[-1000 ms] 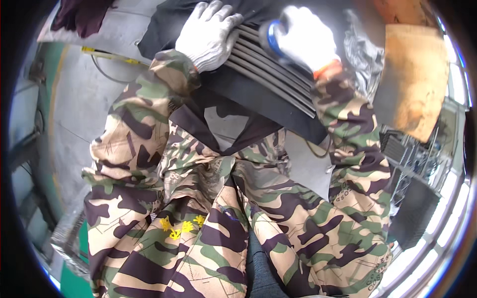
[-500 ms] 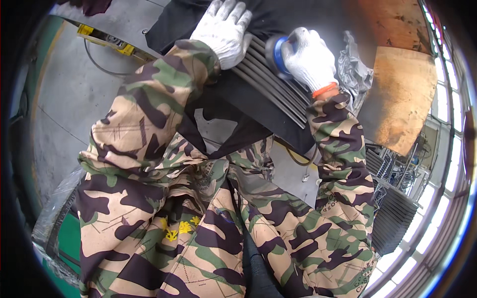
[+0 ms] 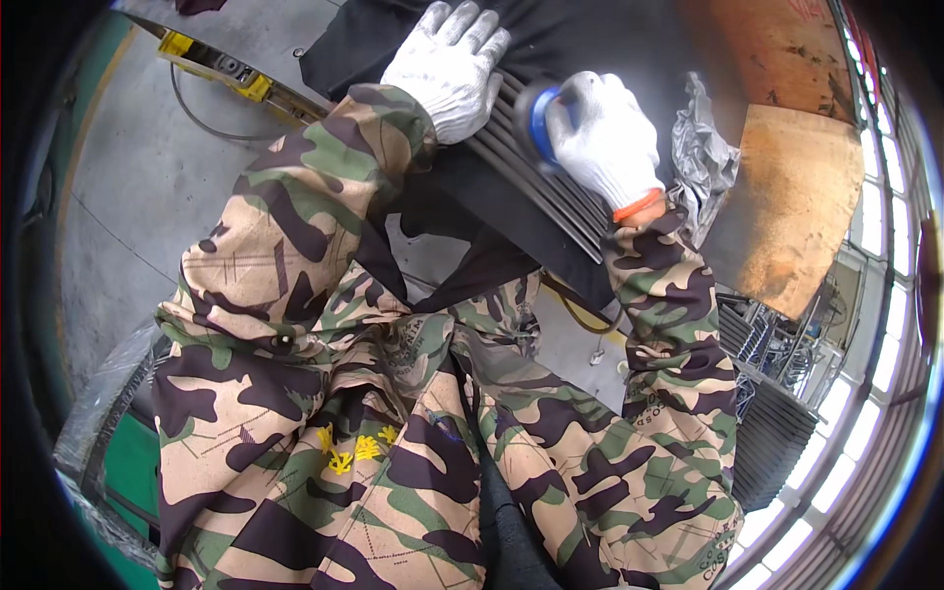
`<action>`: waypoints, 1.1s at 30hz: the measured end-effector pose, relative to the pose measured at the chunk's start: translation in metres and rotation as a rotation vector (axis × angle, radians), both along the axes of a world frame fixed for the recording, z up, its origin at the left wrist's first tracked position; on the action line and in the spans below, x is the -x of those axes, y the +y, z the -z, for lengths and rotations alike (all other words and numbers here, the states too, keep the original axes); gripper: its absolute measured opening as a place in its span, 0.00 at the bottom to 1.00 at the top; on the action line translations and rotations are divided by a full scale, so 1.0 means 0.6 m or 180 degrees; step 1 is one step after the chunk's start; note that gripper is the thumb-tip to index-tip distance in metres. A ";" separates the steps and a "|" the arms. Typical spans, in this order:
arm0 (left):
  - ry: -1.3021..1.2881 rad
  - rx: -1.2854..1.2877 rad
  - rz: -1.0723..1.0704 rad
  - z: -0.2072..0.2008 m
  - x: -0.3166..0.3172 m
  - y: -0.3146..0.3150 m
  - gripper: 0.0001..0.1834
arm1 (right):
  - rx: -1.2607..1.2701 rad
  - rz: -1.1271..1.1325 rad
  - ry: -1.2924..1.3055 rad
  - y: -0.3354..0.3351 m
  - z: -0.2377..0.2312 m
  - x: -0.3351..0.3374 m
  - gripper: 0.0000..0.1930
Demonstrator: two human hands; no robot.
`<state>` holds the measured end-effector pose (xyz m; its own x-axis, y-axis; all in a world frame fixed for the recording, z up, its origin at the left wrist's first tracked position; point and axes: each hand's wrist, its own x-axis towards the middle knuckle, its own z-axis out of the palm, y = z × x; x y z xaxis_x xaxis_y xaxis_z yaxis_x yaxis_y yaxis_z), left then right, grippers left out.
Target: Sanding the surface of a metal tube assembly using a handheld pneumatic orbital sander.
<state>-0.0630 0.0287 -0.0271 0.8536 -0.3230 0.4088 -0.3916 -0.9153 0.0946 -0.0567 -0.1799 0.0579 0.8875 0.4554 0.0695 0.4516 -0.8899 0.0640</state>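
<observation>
Several dark metal rods [image 3: 551, 197] lie side by side on a black cloth [image 3: 344, 44], running slantwise between my hands. My left hand [image 3: 444, 74], in a white knit glove with greyed fingertips, lies flat over the far left part of the rods with its fingers stretched out. In a matching glove with an orange cuff, my right hand [image 3: 610, 138] is closed around a round blue tool [image 3: 540, 123] that looks like a palm sander. The tool's edge is smeared by motion, and it sits against the rods. Its underside is hidden.
A crumpled grey cloth or sheet [image 3: 700, 147] lies right of my right hand. Beyond it are scorched-looking wooden boards [image 3: 801, 197]. A yellow-ended metal bar [image 3: 221, 64] with a cable is at the far left. Stacked metal parts [image 3: 777, 442] stand at the right.
My right hand and the round blue tool have shifted slightly toward me and to the left over the rods. My left hand stays on the rods. The whole view has moved a little.
</observation>
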 end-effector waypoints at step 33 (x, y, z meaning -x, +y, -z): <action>-0.0473 -0.0392 0.0218 0.007 -0.053 0.003 0.27 | -0.0091 0.0343 -0.0161 -0.137 -0.005 0.019 0.12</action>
